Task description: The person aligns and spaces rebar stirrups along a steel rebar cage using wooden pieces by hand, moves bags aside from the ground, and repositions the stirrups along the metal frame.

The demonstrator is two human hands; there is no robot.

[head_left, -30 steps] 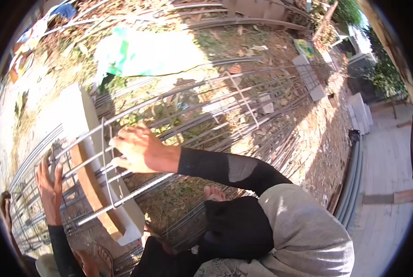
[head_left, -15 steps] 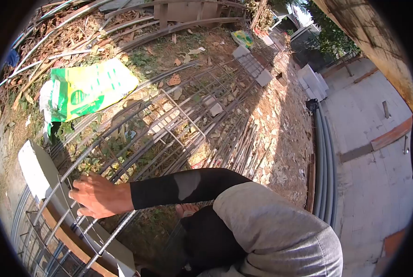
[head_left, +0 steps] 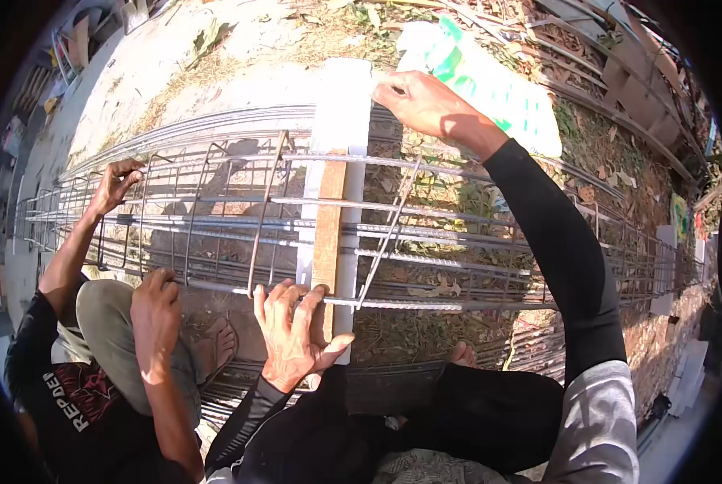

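A long rebar cage [head_left: 425, 210] of ribbed bars and stirrups spans the view. Under it stands a white block [head_left: 345, 97] with a wooden strip [head_left: 328, 218] along it. My left hand [head_left: 291, 335] has its fingers bent over the cage's near bar, beside the strip, thumb stretched out. At the block's far end, my right hand [head_left: 429, 105] is closed with curled fingers; what it holds, if anything, is hidden. Just right of the block a stirrup [head_left: 389, 230] leans at a slant.
At my left a co-worker crouches, one hand [head_left: 117, 187] at the far bar and the other hand [head_left: 156, 310] by the near bar. A green and white sack [head_left: 490, 89] lies beyond the cage. More rods [head_left: 530, 347] lie on the ground at the right.
My view has swung left, bringing the co-worker and my left hand into sight. My right hand has gone from over the cage bars to the block's far end.
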